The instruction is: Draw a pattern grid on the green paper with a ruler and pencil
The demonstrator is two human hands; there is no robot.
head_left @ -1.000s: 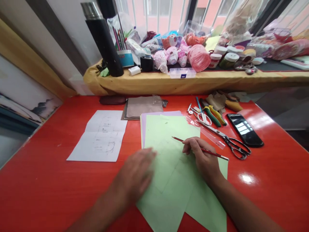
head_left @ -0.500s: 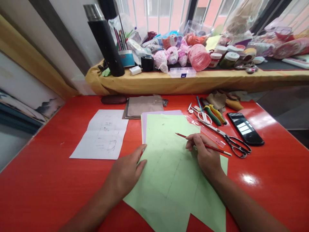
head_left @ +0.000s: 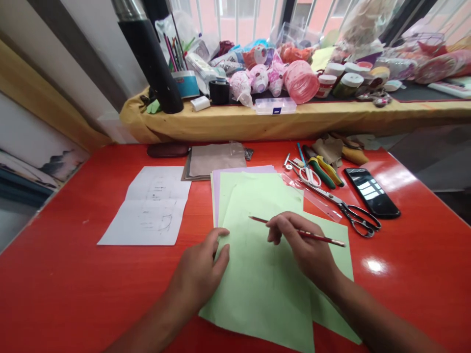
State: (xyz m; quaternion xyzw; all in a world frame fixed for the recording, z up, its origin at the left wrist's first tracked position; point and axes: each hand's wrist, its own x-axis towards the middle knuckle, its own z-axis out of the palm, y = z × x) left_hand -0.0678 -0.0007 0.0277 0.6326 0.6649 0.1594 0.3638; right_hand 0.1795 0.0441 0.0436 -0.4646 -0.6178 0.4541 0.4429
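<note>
A light green sheet of paper with faint pencil lines lies in front of me, overlapping other green sheets. At its left edge, my left hand rests with thumb and index finger stretched apart and touching the paper; its other fingers are mostly hidden. My right hand is closed round a dark red pencil, over the right half of the sheet. The pencil's sharpened tip points left and seems slightly above the paper. Lilac sheets show under the green ones.
A folded white drawing lies left. Grey-brown sheets are behind. Large scissors, white-handled scissors, pliers and a phone lie right. A black flask and jars stand on the sill.
The top green sheet has turned, its lower end swinging right. My right hand with the pencil has moved left and nearer me; my left hand has shifted slightly right and nearer me.
</note>
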